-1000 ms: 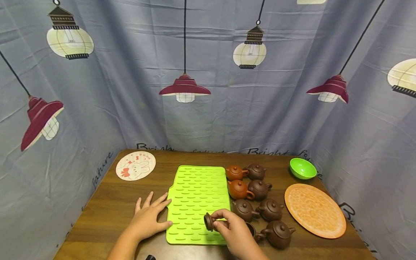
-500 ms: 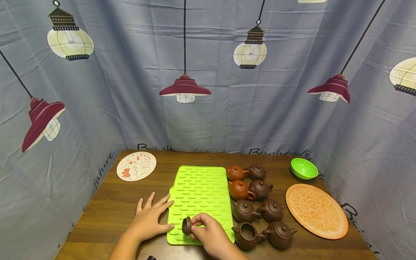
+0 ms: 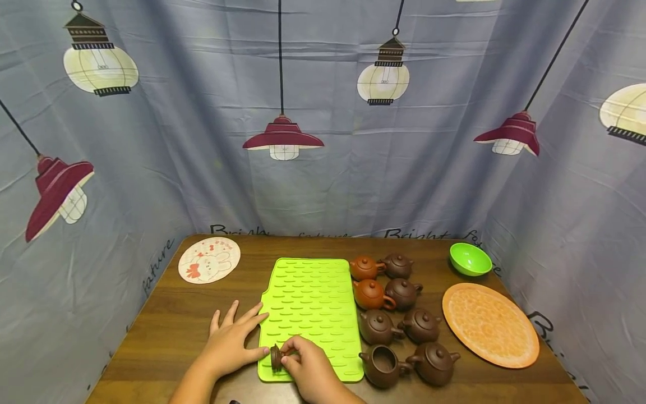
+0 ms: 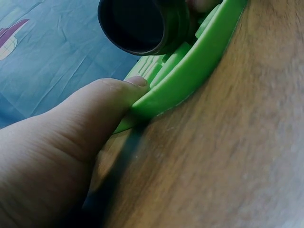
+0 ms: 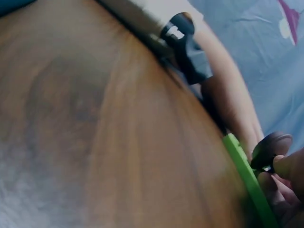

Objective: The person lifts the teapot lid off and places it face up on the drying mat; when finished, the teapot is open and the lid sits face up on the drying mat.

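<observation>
In the head view my right hand (image 3: 310,365) pinches a small dark brown teapot lid (image 3: 276,358) on its side, over the near left corner of the green mat (image 3: 313,303). The lid's round hollow underside faces the camera in the left wrist view (image 4: 137,23). My left hand (image 3: 229,339) lies spread at the mat's left edge, its thumb touching the rim. Right of the mat stands a lidless brown teapot (image 3: 382,366), its round mouth uncovered. Several lidded teapots, such as an orange one (image 3: 370,294) and a brown one (image 3: 433,365), stand in two columns.
At the right lie an orange round mat (image 3: 489,325) and a green bowl (image 3: 470,259). A round rabbit-print mat (image 3: 209,260) lies at the far left of the wooden table (image 3: 166,336). A grey curtain (image 3: 303,196) hangs behind the table.
My right hand has carried the lid leftward, from beside the lidless teapot to the mat's near left corner, uncovering that teapot to view. The left hand has stayed in place.
</observation>
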Action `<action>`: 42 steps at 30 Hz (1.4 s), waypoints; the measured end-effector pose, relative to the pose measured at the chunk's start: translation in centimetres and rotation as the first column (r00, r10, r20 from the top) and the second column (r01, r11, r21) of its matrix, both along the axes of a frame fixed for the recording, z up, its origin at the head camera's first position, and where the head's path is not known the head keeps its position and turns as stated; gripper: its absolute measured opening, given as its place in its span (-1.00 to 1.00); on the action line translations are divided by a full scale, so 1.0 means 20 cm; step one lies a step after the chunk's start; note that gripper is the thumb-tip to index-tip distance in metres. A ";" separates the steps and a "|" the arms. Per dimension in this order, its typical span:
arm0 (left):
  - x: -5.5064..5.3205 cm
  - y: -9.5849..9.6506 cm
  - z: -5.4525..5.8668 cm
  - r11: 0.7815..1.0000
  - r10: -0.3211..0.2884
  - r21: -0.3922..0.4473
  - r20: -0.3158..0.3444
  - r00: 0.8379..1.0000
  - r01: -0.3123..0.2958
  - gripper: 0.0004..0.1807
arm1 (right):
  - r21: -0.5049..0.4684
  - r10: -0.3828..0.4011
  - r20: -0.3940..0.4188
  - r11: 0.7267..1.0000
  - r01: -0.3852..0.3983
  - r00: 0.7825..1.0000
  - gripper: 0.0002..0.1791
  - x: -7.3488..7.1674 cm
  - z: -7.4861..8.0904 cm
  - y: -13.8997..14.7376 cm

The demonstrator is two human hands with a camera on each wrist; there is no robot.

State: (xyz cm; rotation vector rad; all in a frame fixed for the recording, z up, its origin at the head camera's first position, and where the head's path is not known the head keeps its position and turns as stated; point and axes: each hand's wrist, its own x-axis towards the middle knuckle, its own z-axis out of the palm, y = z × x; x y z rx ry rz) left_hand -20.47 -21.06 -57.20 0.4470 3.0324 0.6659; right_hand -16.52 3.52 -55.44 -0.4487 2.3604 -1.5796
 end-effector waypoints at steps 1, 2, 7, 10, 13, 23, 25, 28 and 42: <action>0.00 0.00 0.00 1.000 0.003 0.001 -0.002 1.000 -0.003 -0.07 | 0.023 0.009 -0.018 1.000 -0.009 1.000 -0.91 0.00 0.00 0.00; 0.01 0.00 0.00 1.000 0.006 0.003 -0.003 1.000 -0.006 -0.07 | 0.042 0.015 -0.030 0.999 -0.014 0.999 -0.92 0.00 0.00 0.00; 0.01 -0.01 0.01 1.000 0.010 0.004 -0.017 1.000 -0.010 -0.06 | 0.086 0.008 -0.041 0.996 -0.005 0.999 -0.90 -0.01 0.00 -0.01; 0.01 0.00 0.02 1.000 0.007 0.006 -0.020 1.000 -0.007 -0.06 | 0.094 -0.006 -0.034 0.995 0.009 0.999 -0.88 -0.02 -0.01 -0.01; 0.01 0.00 0.01 1.000 0.008 0.009 -0.017 1.000 -0.008 -0.06 | 0.100 -0.019 -0.048 0.995 0.024 0.999 -0.84 -0.02 -0.01 -0.01; 0.00 0.00 0.00 1.000 0.017 -0.004 0.003 1.000 -0.017 -0.08 | 0.169 -0.030 -0.192 0.984 0.063 0.981 -0.83 0.00 -0.02 -0.01; 0.00 0.00 0.00 1.000 0.016 -0.002 0.003 1.000 -0.016 -0.08 | 0.165 -0.036 -0.192 0.984 0.069 0.981 -0.82 0.00 -0.02 -0.01; 0.00 0.00 0.00 1.000 0.018 -0.005 0.002 1.000 -0.018 -0.09 | 0.160 -0.045 -0.187 0.984 0.076 0.981 -0.80 0.00 -0.02 -0.01; 0.00 0.01 0.02 1.000 0.019 0.018 0.004 1.000 -0.019 -0.12 | 0.151 -0.067 -0.073 0.986 0.078 0.995 -0.74 -0.01 0.03 0.03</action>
